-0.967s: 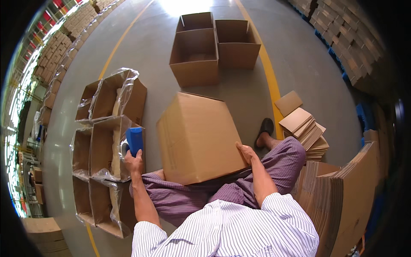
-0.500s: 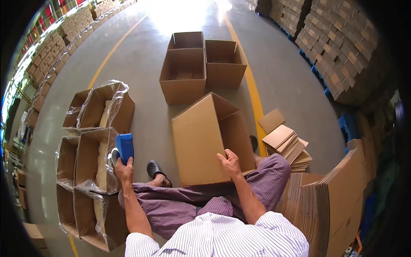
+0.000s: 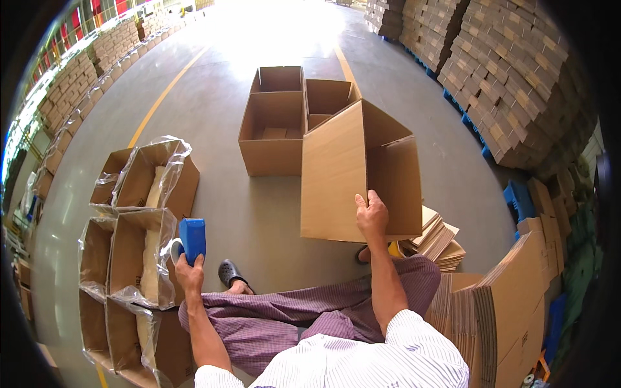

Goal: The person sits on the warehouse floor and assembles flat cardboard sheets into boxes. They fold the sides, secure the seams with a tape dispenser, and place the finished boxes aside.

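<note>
My right hand [image 3: 373, 216] grips the near edge of an open cardboard box [image 3: 333, 174], thumb and fingers closed on its wall. The box is tilted, held out past my knees, and its open side faces right and up. My left hand [image 3: 189, 274] is wrapped round a blue tape dispenser [image 3: 193, 238], with a pale tape roll at its left side. It is held upright beside the plastic-lined boxes, apart from the box in my right hand.
Open boxes [image 3: 272, 152] stand together ahead. Several boxes lined with clear plastic [image 3: 143, 258] stand at the left. Cardboard pads [image 3: 435, 239] and flattened cartons [image 3: 511, 304] lie at the right. Carton stacks [image 3: 504, 84] on blue pallets rise at the far right.
My right hand has moved the box forward and to the right, away from my lap. My left hand still holds the tape dispenser in nearly the same place.
</note>
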Available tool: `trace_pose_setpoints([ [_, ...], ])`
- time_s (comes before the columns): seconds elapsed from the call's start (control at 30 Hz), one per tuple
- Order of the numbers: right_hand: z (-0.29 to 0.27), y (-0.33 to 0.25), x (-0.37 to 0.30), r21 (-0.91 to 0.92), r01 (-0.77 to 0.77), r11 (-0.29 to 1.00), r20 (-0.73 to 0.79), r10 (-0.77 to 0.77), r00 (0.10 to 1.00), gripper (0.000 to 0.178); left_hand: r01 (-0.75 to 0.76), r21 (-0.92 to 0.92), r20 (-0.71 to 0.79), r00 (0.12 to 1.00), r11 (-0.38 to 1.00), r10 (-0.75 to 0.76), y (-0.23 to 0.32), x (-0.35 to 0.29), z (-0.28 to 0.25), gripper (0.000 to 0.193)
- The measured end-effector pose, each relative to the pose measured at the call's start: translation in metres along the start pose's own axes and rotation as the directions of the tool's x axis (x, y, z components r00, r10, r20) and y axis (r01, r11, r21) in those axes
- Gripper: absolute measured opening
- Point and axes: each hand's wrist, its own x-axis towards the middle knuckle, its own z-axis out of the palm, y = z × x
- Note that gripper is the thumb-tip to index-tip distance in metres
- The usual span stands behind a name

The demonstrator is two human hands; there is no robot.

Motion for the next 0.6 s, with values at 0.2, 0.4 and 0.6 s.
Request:
trace_pose_setpoints([
  [0.2,0.014,0.0,0.048,-0.111,-0.002,0.994,0.02,0.005,1.0,0.028,-0.001,0.018,0.061,0.998,1.0,0.0,0.008,0.006,0.002,0.032],
  [0.4,0.093,0.059,0.086,0.21,0.092,0.973,0.244,-0.143,0.959,0.025,-0.038,0.012,0.091,0.995,0.999,0.036,0.014,0.012,0.013,0.031],
  [0.6,0.124,0.167,-0.071,0.085,0.064,0.994,0.429,-0.095,0.898,0.02,-0.018,0.02,0.103,0.995,1.0,0.016,0.01,0.012,0.014,0.029],
])
